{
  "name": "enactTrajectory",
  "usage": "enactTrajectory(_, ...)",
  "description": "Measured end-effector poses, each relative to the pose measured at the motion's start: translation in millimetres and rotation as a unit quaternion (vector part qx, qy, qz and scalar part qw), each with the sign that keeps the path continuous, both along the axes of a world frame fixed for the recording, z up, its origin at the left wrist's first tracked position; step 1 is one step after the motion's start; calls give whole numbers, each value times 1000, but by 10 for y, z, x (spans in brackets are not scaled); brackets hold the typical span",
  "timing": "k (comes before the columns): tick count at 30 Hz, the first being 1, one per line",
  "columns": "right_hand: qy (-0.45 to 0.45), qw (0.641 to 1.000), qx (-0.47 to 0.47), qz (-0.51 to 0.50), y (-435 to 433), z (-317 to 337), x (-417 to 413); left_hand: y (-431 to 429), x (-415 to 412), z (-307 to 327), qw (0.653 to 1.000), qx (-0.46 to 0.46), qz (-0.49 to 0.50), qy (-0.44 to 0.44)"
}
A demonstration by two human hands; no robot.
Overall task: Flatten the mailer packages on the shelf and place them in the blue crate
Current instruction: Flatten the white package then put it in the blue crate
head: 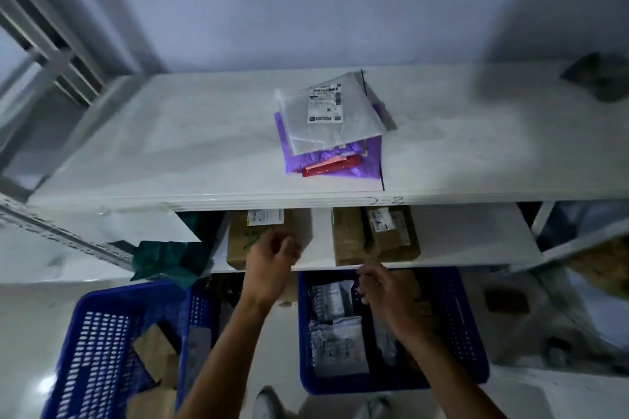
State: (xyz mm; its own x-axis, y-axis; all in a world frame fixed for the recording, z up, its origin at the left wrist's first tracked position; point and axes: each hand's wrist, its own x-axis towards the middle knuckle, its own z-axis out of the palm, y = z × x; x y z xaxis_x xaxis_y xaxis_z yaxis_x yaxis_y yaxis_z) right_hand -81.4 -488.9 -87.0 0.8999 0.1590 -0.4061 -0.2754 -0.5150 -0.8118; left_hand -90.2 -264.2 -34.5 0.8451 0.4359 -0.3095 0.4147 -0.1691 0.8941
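1. My left hand (272,257) is hovering curled and blurred; I cannot tell its grip.
2. The mailers (328,122) are lying stacked on the upper shelf (170,146).
3. My right hand (383,287) is hanging loose and empty, partly hiding the blue crate (456,316).
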Motion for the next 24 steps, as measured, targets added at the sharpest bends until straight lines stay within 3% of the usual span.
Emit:
enactTrajectory(6, -101, 995, -14, 12, 92, 689, 673, 250, 709, 405, 991, 113, -42, -52)
enactTrajectory(10, -162, 986, 2, -44, 176, 941, 1296, 352, 1161, 560, 985, 154, -33, -65)
enactTrajectory(13, -215, 972, -10, -96, 224, 1045, 1764, 402, 1465, 544, 990, 131, -48, -37)
enactTrajectory(19, -115, 984, 28, -135, 388, 1136, 2260, 457, 1761, 424, 1000, 21, -8, -5)
enactTrajectory(24, -147, 975, 23, -164, 559, 1136, 2259, 542, 1754, 420, 1000, 31, -5, -5)
